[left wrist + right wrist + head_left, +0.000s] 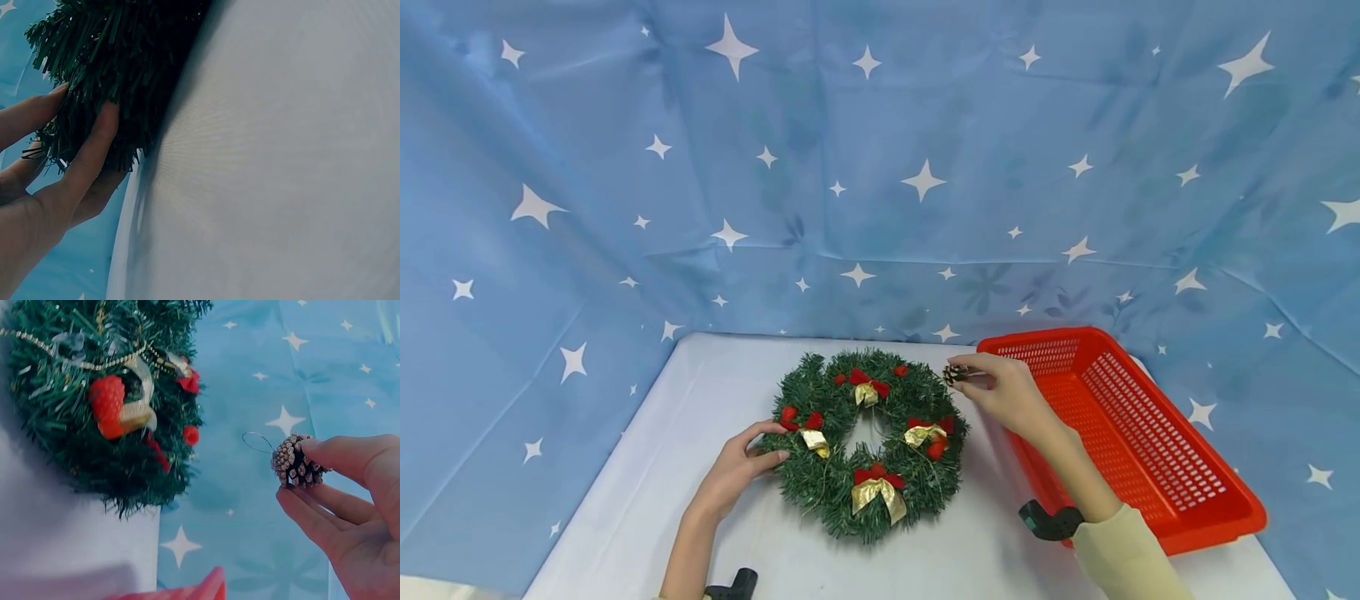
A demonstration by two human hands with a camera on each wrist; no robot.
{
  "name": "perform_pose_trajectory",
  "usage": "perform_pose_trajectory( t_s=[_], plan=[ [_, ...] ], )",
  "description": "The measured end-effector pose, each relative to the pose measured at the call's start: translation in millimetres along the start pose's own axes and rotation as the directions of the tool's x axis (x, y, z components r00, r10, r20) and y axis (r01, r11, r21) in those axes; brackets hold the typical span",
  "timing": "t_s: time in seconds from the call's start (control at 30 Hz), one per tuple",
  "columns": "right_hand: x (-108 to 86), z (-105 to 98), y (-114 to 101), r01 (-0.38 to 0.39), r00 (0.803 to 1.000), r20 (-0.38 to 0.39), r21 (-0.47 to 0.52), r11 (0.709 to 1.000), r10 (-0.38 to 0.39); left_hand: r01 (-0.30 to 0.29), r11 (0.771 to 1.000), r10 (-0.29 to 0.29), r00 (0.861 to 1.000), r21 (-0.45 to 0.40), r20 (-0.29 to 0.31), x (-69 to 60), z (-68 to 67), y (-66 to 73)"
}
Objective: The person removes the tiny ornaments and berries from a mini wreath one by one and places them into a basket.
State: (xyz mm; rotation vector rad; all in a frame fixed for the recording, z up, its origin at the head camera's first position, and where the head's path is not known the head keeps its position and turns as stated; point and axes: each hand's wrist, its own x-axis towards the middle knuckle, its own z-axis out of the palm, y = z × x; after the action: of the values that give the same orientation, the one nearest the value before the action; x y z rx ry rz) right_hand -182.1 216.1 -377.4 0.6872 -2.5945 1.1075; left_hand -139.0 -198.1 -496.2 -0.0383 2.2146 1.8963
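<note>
A green tinsel wreath [805,492] with red and gold bows and red berries lies on the white table. At its left edge my left hand [735,468] grips the greenery between thumb and fingers. The left wrist view shows those fingertips partly sunk in the dark green strands [125,69]. My right hand [1011,396] pinches a small pine cone [299,461] with pale-tipped scales, held just off the wreath's upper right edge. A thin wire loop [255,442] sticks out from the cone's end, toward the wreath, and touches nothing.
A red perforated plastic basket [1157,433] stands at the right, beneath and beside my right forearm. White cloth [647,467] covers the table. Behind it hangs a blue curtain [880,217] with white stars. A gold bead chain [100,365] runs over the wreath.
</note>
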Motion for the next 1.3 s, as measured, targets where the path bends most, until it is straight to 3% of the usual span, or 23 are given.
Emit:
perform_pose_trajectory(
  t_s=[0.27,0.5,0.77,1.3],
  plan=[
    [-6.5,-13,11,-0.028,0.999,-0.035,-0.080,0.996,0.026,0.004,1.000,-0.004,1.000,0.003,0.009,-0.3,-1.1,0.4],
    [-13.8,-25,20,-0.095,0.995,-0.035,-0.104,0.990,0.092,0.004,1.000,-0.004,1.000,0.011,0.010,-2.8,-1.4,0.0],
    [-22.9,-35,33,-0.125,0.991,-0.060,-0.137,0.983,0.118,0.006,1.000,-0.006,1.000,0.015,0.013,-2.1,-1.4,-0.3],
    [-34.1,-54,66,-0.237,0.971,-0.067,-0.224,0.945,0.228,0.008,1.000,-0.008,1.000,0.011,0.012,0.1,-1.0,-0.3]
  ],
)
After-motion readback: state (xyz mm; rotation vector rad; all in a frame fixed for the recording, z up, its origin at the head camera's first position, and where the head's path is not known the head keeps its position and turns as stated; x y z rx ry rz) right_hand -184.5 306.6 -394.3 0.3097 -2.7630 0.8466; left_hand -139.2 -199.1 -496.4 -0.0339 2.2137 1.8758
